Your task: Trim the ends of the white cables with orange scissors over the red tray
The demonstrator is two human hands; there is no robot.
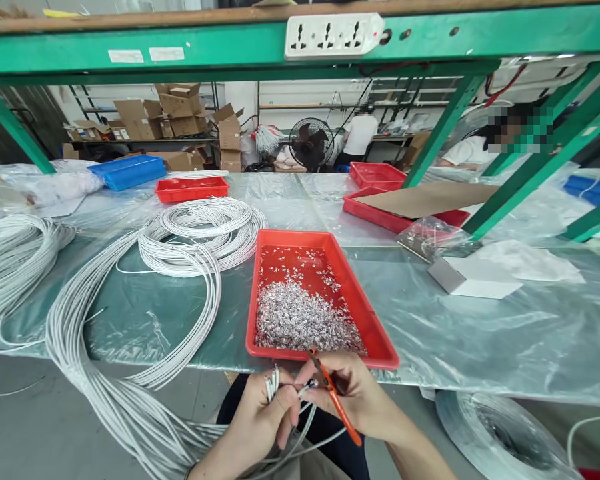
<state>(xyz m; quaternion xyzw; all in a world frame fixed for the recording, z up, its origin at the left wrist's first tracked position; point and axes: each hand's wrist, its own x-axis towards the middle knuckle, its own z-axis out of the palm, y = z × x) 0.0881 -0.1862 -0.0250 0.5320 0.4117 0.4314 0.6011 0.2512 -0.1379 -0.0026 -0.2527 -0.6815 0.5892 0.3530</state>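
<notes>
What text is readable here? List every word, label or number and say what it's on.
No text can be read.
White label and second label on the green beam: print too small to read.
Power strip: no legible marking.
Cardboard boxes at the back: any print too blurred.
Orange-handled tool in the right hand: no marking shows.

My bench (pixel 480 333) wears clear plastic sheeting under a green steel frame (pixel 205 53) with a white power strip (pixel 333 35) mounted on it. Beyond it are cardboard boxes (pixel 180 107) on shelves, a black fan (pixel 311 143) and a white wall (pixel 240 93) — grey floor (pixel 30 427) below me.
</notes>
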